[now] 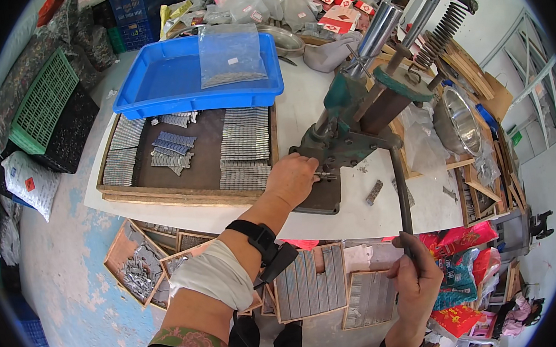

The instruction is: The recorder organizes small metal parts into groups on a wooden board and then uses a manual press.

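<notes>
A green hand-lever press [346, 133] stands on the white-covered table [293, 117]. My left hand [291, 180] is closed at the press base, its fingertips on a small metal piece [325, 176] under the ram; the fingers hide part of the piece. Lower right, my right hand [415, 273] wraps round the end of the long dark lever [400, 191], which hangs downward. Left of the press lies a wooden tray [183, 202] with rows of small grey metal link pieces [244, 137] along its sides and a loose pile [172, 152] in the middle.
A blue plastic tray [151, 108] with a clear bag [231, 57] rests over the wooden tray's far edge. Small metal strips [374, 192] lie right of the press. A steel bowl [458, 122] stands farther right. Below the table are wooden trays of metal parts [310, 284].
</notes>
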